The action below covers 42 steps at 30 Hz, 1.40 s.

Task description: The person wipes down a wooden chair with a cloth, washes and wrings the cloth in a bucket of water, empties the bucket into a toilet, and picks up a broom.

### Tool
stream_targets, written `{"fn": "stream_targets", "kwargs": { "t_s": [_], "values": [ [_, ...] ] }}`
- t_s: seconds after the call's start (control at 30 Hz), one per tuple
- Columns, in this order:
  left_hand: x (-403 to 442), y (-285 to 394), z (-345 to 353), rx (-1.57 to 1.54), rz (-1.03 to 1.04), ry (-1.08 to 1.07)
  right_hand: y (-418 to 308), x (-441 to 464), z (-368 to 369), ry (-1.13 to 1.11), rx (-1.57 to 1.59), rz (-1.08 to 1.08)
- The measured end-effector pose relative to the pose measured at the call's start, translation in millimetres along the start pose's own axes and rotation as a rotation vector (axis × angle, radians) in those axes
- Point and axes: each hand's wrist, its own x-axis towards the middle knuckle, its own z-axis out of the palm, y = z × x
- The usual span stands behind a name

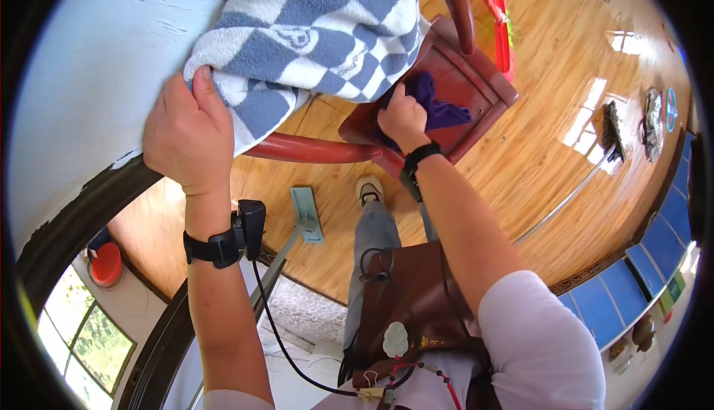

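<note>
Brown apron (407, 285) hangs nearest, below both hands. Ahead of them stands a red-brown chair (312, 148); the left hand (187, 131) grips the edge of a checked towel (320, 31); beneath the half-curled right hand (404, 116), purple cloth (448, 113) lies on the seat (446, 57).

The towel (320, 34) carried a checked pattern of slate blue and white with small motifs inside some squares, while the cloth (446, 115) was deep purple and the chair (446, 55) reddish brown. The floor (550, 120) showed honey-tan wood grain, with a bright red broom (503, 46) and a pale teal mop head (308, 217) against it. The apron (409, 283) was dark brown, the sleeve (539, 339) white, the wristband (212, 249) black, the trousers (372, 243) faded grey-blue, and the cupboards (606, 302) strong blue.
</note>
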Motion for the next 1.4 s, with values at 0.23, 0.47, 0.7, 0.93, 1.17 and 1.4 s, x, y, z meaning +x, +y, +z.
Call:
{"fn": "stream_targets", "kwargs": {
  "t_s": [0.23, 0.47, 0.7, 0.93, 1.17, 1.4],
  "values": [
    [1.5, 4.3, 0.8, 0.010, -0.027, -0.044, 32.0, -18.5, -2.0, -0.297, -0.108, -0.390],
    [2.3, 1.8, 1.4, -0.098, -0.020, -0.059, 108.3, -18.7, -79.6, -0.404, -0.243, -0.498],
    [-1.0, -0.8, 4.1, 0.005, 0.014, -0.030, 40.1, 32.8, -64.2, 0.172, -0.170, -0.195],
    [-2.9, 1.9, 0.7, -0.041, 0.013, -0.033, 78.4, 51.1, -45.7, 0.425, -0.187, -0.226],
    [-0.5, 1.8, 1.9, -0.048, -0.007, -0.034, 106.4, 0.0, -44.0, 0.268, -0.145, 0.314],
    [-1.6, 1.8, 3.1, -0.085, -0.021, -0.037, 88.3, -92.6, 12.2, 0.016, -0.063, 0.283]
  ]
}}
